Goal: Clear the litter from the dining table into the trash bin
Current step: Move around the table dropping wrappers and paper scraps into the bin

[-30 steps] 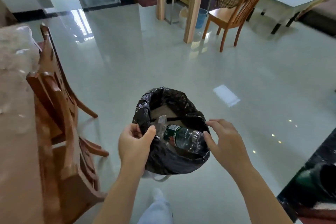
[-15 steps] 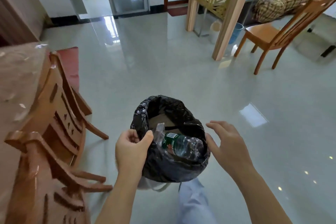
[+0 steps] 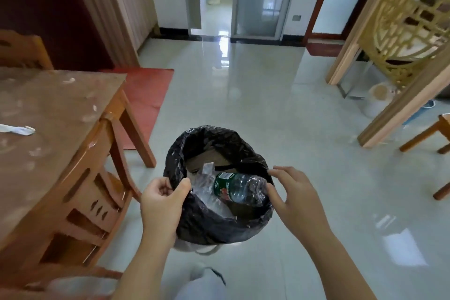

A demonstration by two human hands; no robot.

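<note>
At the far left the dining table (image 3: pixel 60 114) filled the frame's edge, its brown top marked with pale specks and bearing a crumpled white scrap of litter (image 3: pixel 17 129) near the left border; a wooden chair (image 3: pixel 80 204) was tucked against its near right side, and a red mat (image 3: pixel 146 95) lay on the floor beyond the table's corner. Right of the chair the left hand (image 3: pixel 162 202) was closed on the black liner at the left rim of the trash bin (image 3: pixel 214 221), thumb pressed over the plastic. The bin was near the middle of the scene over the glossy tiled floor (image 3: pixel 280 105), and inside it lay a clear plastic bottle (image 3: pixel 239 189) with a green label, on crumpled clear plastic wrap (image 3: pixel 207 185). At the bin's right rim the right hand (image 3: pixel 295 197) was open, fingers spread and curved, fingertips just beside the liner, gripping nothing. Farther right stood a pale wooden lattice screen (image 3: pixel 401 31)
</note>
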